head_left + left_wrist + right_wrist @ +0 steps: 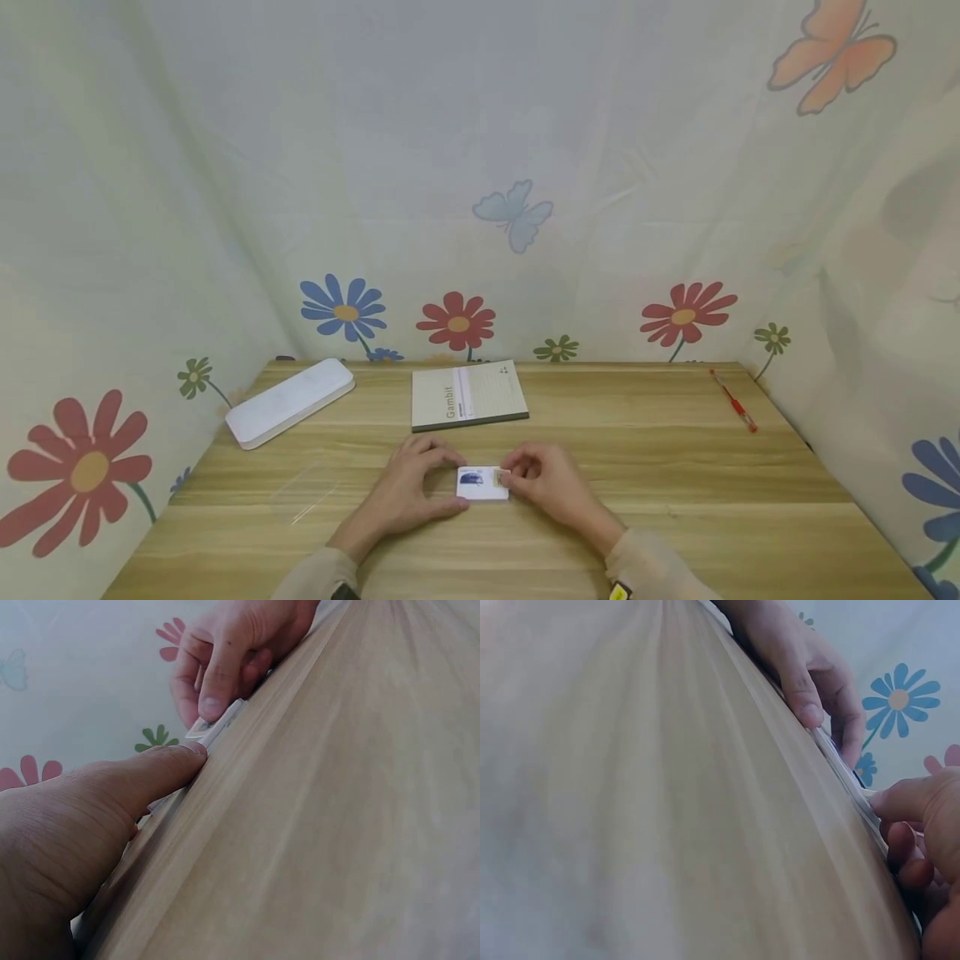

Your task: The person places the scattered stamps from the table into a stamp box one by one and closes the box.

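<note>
A flat white card-sized box [480, 493] with a dark blue picture lies on the wooden table between both hands. My left hand [408, 487] grips its left end, with the thumb at the near corner and the fingers at the far one. At the right end, my right hand [551, 483] pinches a small yellowish label [498, 477] between thumb and index finger. In the left wrist view the right thumb presses down over that label [199, 729]. Seen low from the right wrist, the box [844, 771] shows a thin, layered side.
Behind the hands lies a Gambit notebook [483, 396]. A white pencil case [291, 403] stands at the back left and a red pen [735, 404] at the back right. Left of the left hand is a transparent sheet [306, 493]. Flowered cloth [525, 283] hangs behind the table.
</note>
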Demonstrator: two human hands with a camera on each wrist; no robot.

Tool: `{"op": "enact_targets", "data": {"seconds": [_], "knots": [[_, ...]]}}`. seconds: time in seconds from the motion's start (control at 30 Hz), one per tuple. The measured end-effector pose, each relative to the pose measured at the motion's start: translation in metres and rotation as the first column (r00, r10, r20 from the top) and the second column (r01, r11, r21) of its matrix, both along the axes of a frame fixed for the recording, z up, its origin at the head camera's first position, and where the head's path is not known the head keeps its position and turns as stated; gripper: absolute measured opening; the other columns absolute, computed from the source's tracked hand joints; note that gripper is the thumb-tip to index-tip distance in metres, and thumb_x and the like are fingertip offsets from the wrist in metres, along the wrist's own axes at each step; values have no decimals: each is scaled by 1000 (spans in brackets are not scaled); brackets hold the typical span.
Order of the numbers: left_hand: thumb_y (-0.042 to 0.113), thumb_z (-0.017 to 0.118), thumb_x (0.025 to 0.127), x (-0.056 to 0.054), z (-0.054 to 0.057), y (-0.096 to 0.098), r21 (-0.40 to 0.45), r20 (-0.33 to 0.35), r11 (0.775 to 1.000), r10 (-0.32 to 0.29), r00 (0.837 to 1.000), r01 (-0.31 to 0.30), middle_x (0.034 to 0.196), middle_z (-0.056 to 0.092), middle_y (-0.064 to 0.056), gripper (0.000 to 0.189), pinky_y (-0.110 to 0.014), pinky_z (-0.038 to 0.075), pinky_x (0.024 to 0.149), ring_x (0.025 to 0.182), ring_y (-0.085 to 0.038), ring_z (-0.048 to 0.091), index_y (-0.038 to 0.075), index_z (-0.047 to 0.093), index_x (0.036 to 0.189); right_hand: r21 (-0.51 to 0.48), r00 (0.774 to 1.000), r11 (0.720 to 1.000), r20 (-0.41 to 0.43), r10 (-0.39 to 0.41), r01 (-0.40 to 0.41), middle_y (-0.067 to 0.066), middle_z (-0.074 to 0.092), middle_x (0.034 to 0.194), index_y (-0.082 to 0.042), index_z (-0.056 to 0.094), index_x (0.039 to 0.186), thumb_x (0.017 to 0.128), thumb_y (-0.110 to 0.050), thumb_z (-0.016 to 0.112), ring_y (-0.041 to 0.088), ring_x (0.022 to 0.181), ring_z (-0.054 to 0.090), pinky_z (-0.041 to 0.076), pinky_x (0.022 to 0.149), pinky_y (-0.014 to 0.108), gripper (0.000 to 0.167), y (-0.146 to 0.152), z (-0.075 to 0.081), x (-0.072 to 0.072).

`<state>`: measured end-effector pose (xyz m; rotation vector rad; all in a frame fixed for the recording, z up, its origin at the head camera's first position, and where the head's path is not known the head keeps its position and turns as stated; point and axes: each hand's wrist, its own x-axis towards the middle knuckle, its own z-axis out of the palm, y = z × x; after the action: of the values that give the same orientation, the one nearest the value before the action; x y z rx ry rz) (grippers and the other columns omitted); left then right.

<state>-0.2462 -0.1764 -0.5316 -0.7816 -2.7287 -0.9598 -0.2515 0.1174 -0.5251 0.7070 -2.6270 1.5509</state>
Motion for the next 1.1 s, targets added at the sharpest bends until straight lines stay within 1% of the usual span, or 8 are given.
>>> {"op": "enact_targets", "data": {"seconds": [0.23,0.47,0.6,0.7,0.83,1.0,1.1], "knots": [[63,94,82,1,-1,0,3,-19,1000,1,1000,-1,131,64,14,52,-63,40,116,133,-21,52,37,79,123,31,1000,999,-24,-19,20,-8,71,83,-15,84,102,96,-18,90,5,70,61,50,61,20,9,-3,-2,2],[64,93,82,0,1,0,-5,-2,1000,5,1000,-5,131,64,13,52,-62,39,119,135,-21,52,36,79,123,74,999,997,-48,-8,12,-13,72,84,-16,86,102,98,-18,88,5,73,63,53,65,23,6,-2,-2,2],[63,93,82,0,0,0,-5,-6,1000,4,1000,-4,131,65,13,52,-63,39,118,135,-22,52,36,79,123,71,999,997,-46,-4,7,-13,73,85,-16,87,103,98,-18,88,5,75,64,54,67,23,6,-2,-1,2],[63,93,82,1,-1,0,-7,-2,1000,5,1000,-5,132,65,13,52,-62,39,118,135,-22,52,35,79,123,54,999,999,-35,-1,3,-13,74,86,-16,87,103,97,-18,88,5,76,64,54,68,23,7,-2,-2,3],[63,93,83,1,-1,-1,-11,-10,1000,5,1000,-5,132,65,12,52,-62,40,118,134,-21,52,35,79,124,8,1000,1000,-7,-16,16,-8,74,88,-12,85,105,97,-19,88,6,76,64,53,67,22,10,-2,-2,2],[64,93,82,0,0,0,-7,-25,1000,9,1000,-9,131,65,12,52,-63,40,117,134,-22,53,35,79,123,-89,998,995,41,-47,51,1,75,91,-5,82,113,102,-12,82,9,74,65,54,65,22,13,1,-1,0],[63,93,81,0,-1,0,-12,-19,1000,8,1000,-8,131,65,12,52,-62,40,117,134,-21,52,36,79,123,-119,998,991,33,-57,61,4,76,96,-4,81,116,104,-9,79,11,78,67,57,68,23,14,6,-2,-1]]}}
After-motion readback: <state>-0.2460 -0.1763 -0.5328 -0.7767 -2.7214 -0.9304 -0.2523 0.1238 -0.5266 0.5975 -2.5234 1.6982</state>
